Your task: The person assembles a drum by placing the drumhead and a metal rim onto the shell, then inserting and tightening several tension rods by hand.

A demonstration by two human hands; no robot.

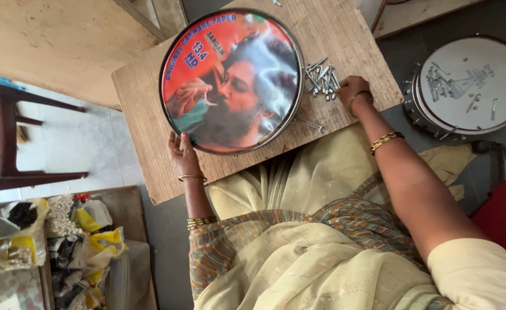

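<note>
As the drum lies now: the drum (233,80) is laid flat on the wooden board (150,155), printed skin up, metal hoop already seated round it.
Progress: a few tension hooks are seen at the rim on the right; most, it is judged, are not yet fitted.
Hook pile (322,77): loose bright hooks are heaped on the board, touching the drum's right edge.
Left hand (181,152): mostly open, fingers laid against the near rim, nothing gripped.
Right hand (353,92): curled beside the pile; whether a hook is held cannot be told.
Second drum (471,86): white skin, set well apart on the right, scattered hooks lying on it.
Skin print: red ground, blue lettering arced along the upper left edge.
Bags (63,241): clear and yellow plastic bags are bunched at lower left.
</note>
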